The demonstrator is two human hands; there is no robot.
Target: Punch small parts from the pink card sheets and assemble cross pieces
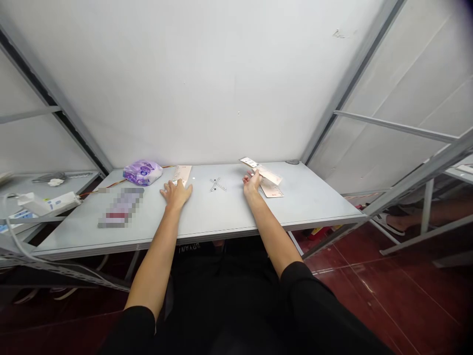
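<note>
Black clothing (225, 305) is filling the space nearest the camera, with bare forearms reaching out from its sleeves. Beyond it, a white wall (236, 79) is rising behind the pale grey surface (236, 212), whose middle is carrying the smaller things within reach of both arms. A pixelated item (121, 208) is lying towards the left end; its nature is not readable. Just behind it, a purple packet (143, 172) is resting near the wall, probably set aside so that the middle is staying free for handling.

The left hand (176, 194) is spreading its fingers wide, palm down, over the near edge of a printed card (182, 172) lying flat. It is perhaps steadying that card, though how firmly it is pressing I cannot tell. The right hand (252, 181) is curling narrowly, pinching a pale card (270, 174) above the surface; a narrow white piece (248, 162) is jutting out beyond the fingers, and whether it is joined to that card is unclear. Underneath, a lower card (272, 190) is lying partly hidden.

Between the hands, two slim strips (218, 185) are crossing in an X, apart from both. Smallest, a white dot (193, 178) is sitting beside the printed card.
</note>
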